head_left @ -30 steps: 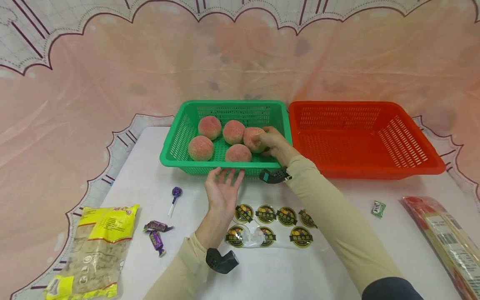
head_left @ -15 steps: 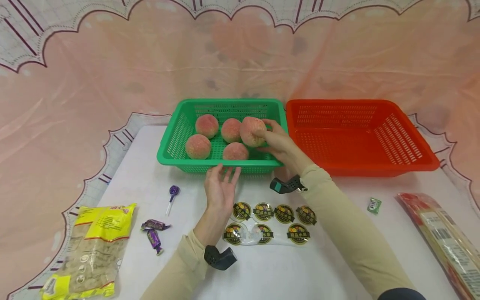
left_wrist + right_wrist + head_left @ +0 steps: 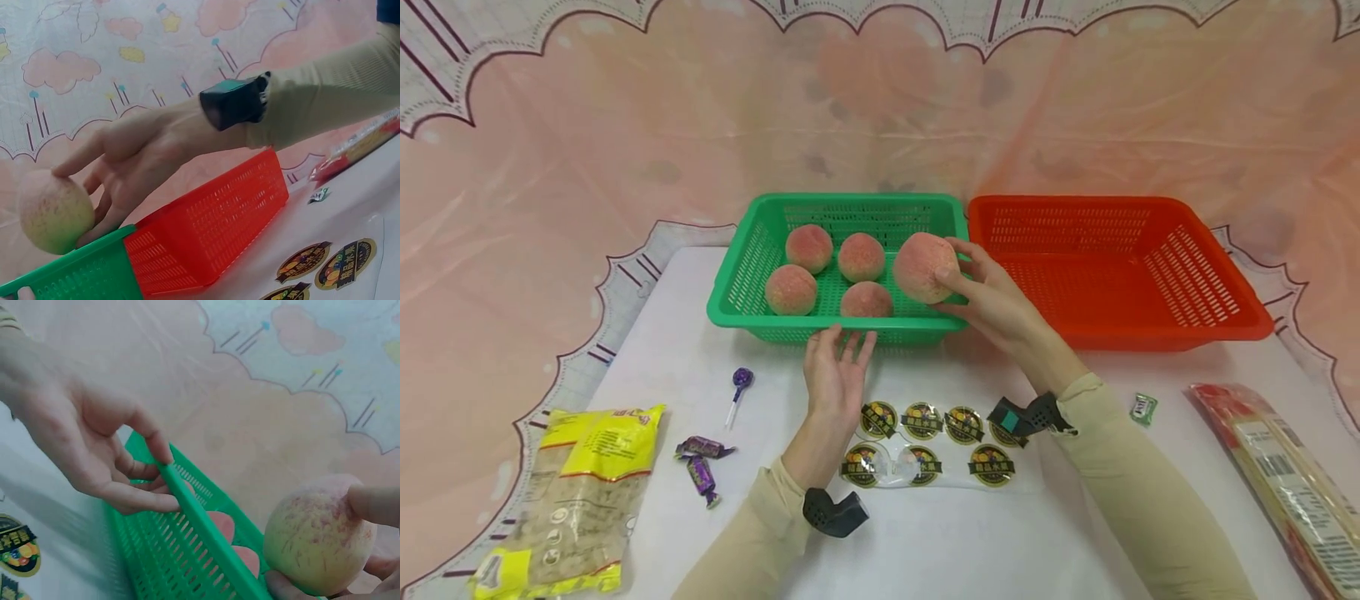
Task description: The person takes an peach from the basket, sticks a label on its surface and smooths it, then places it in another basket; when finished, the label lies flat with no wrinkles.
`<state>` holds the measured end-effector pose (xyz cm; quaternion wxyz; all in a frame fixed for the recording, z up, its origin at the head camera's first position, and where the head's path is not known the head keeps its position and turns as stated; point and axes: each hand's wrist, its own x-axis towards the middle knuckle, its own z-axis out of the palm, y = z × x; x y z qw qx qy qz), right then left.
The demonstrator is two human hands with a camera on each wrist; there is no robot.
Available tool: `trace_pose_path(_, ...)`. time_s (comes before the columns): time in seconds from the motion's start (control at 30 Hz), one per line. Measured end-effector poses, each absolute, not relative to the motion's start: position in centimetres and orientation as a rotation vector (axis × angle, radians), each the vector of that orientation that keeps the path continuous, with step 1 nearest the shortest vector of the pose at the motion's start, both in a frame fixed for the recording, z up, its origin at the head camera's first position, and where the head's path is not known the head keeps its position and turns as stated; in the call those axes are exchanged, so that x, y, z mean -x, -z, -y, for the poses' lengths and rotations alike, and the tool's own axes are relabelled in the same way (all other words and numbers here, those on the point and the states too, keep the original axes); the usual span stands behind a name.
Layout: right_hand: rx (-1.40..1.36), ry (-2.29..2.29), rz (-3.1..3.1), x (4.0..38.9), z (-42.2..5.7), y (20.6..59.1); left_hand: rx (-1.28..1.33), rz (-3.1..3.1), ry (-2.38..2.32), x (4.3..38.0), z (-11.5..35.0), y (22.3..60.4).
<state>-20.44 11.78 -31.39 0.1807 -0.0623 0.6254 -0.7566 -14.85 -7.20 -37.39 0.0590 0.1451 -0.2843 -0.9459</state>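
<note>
My right hand holds a peach between thumb and fingers, raised at the right end of the green basket. In the right wrist view this peach shows yellowish skin with red streaks. Several more peaches, such as a front one, lie apart inside the basket. At the basket's front rim is my left hand, palm turned up. The right wrist view shows the left thumb tip on the rim and the other fingers under its edge, lightly gripping it.
A red basket stands right beside the green one. Round stickers on a clear sheet lie in front. To the left are a lollipop, purple wrapped candies and a yellow bag; to the right, a green candy and a long packet.
My right hand has lifted the peach up from among the others, bringing it right and closer to the camera. The left hand stays at the front rim.
</note>
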Motion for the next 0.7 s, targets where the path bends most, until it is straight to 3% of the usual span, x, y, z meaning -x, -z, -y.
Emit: trace_pose_path(0.7, 0.533, 2.009, -1.973, 12.9, -17.2, 33.5, -0.464, 0.827, 2.904, 15.1, 7.5, 37.7)
